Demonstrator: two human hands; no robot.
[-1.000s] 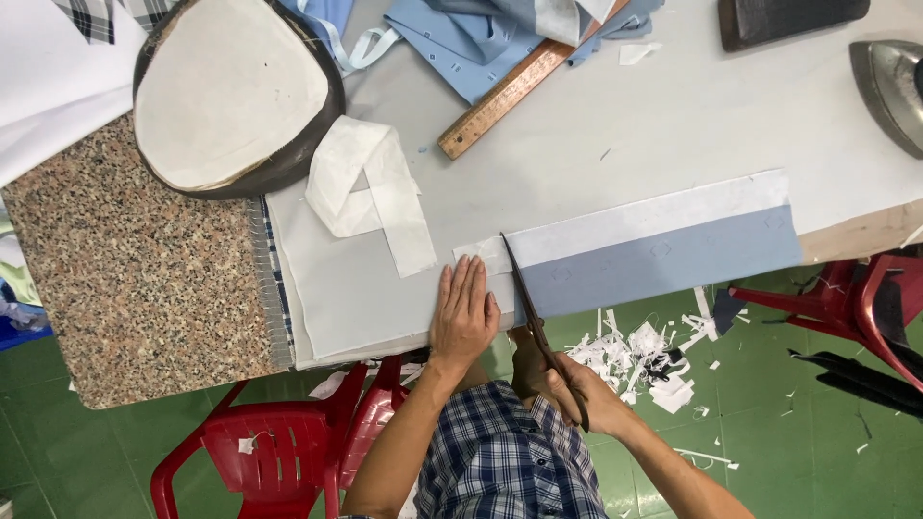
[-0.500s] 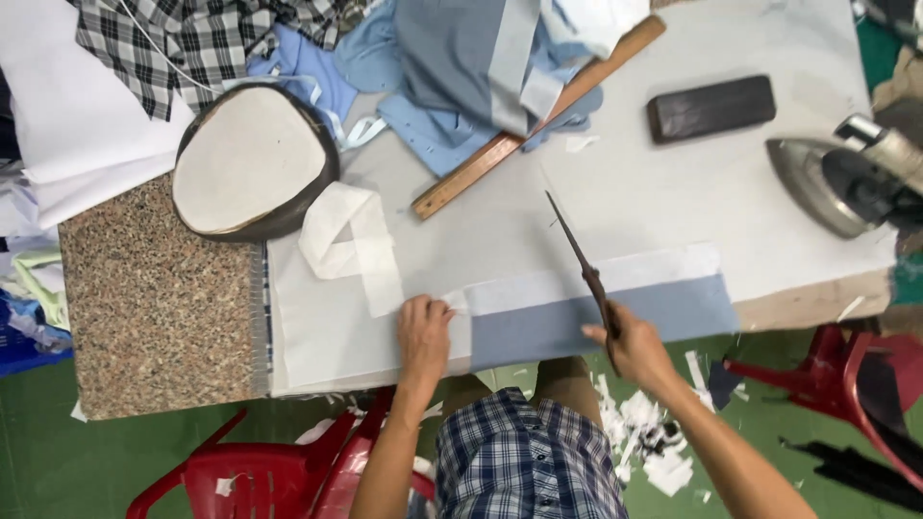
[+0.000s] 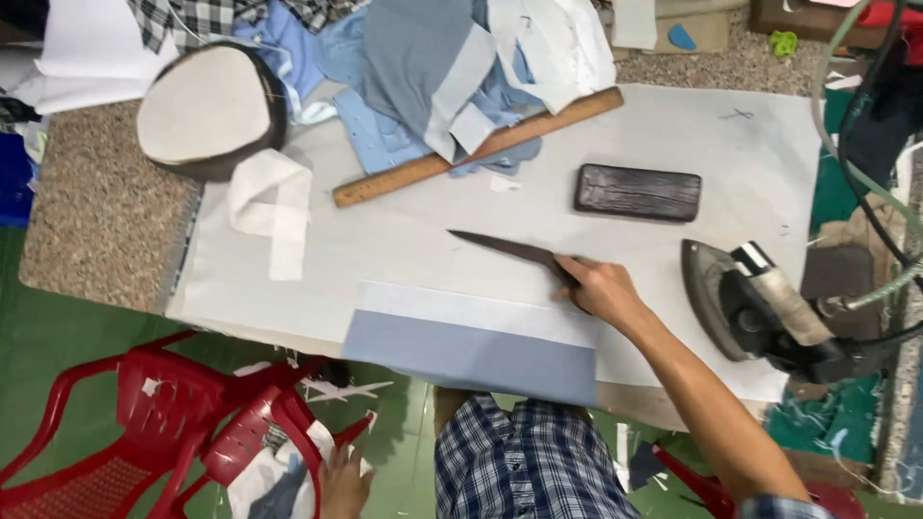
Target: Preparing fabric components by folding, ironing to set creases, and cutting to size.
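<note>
The right hand (image 3: 601, 288) was closed around the handles of a pair of dark scissors (image 3: 510, 252), whose shut blades lay low over the white-covered table (image 3: 673, 144) and pointed away to the person's left. Just in front of that hand, at the near edge of the table, lay a folded blue-grey fabric piece (image 3: 471, 358) with a white strip (image 3: 471, 312) along its far side; the scissors rested beyond that strip, apart from it. The left hand (image 3: 344, 485) was down below the table edge, beside a red plastic chair (image 3: 163, 423), its fingers curled loosely near a scrap of cloth; whether it gripped anything could not be told. To the right of the scissors hand stood an iron (image 3: 750, 308) tipped on its side, close to the forearm, with cords trailing off behind it. Farther back lay a dark rectangular block (image 3: 637, 192), and a wooden ruler (image 3: 478, 147) ran slantwise beneath a heap of blue and white shirt pieces (image 3: 433, 67). A padded pressing form (image 3: 207, 108) sat at the far left corner on the speckled stone counter (image 3: 87, 231), with a loose white fabric strip (image 3: 274, 207) just beside it.
</note>
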